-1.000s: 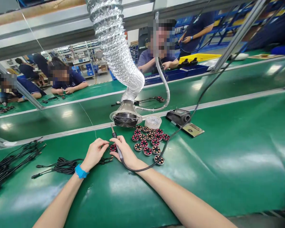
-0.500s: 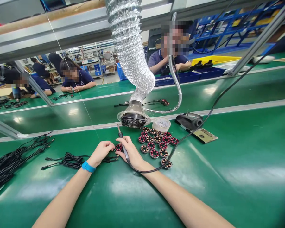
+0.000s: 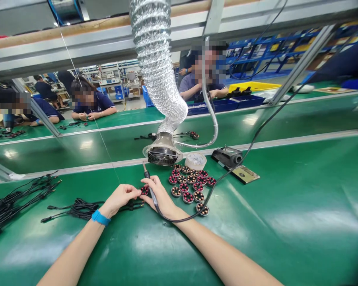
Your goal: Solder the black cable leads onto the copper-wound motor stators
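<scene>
Green bench mat [image 3: 286,230], round motor stator [image 3: 144,190] pinched in left fingers [image 3: 131,191], right fingers [image 3: 155,186] around soldering iron [image 3: 146,171]

The left hand [image 3: 118,200] has slid over and now pinches the little round part [image 3: 144,190], and the standing co-worker [image 3: 185,65] has wandered behind the seated co-worker [image 3: 193,84].

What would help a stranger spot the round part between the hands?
On the green bench below the silver duct, find the cluster of round red-and-black parts. The one you want sits apart, to their left, between the left hand and right hand.
</scene>
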### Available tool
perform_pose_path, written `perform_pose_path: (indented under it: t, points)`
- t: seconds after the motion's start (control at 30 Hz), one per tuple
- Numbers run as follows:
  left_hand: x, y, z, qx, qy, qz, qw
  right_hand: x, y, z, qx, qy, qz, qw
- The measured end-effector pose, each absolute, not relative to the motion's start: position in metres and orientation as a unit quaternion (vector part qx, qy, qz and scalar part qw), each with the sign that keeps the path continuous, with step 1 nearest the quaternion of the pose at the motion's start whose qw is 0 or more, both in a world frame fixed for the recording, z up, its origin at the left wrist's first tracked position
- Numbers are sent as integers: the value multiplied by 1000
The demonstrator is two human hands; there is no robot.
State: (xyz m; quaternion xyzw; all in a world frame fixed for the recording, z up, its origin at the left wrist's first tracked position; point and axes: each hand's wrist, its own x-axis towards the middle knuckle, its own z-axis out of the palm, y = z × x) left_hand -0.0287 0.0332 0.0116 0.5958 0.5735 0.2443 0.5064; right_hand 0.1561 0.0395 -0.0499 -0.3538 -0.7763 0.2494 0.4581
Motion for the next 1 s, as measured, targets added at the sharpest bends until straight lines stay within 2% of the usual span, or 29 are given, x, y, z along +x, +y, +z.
perform_pose_path:
  t: [0.4,0.63,0.77,1.0]
  points:
    - [-23,32,10,591,569,247,516,157,39,-45,-374,-777,259,435]
    - [-35,37,18,589,606,290,448,158,37,-48,-356,-777,236,463]
    - [-48,34,26,651,592,242,410,157,42,-58,-348,-766,219,494]
    - [-61,22,23,814,494,71,296,155,48,-67,-348,-776,194,490]
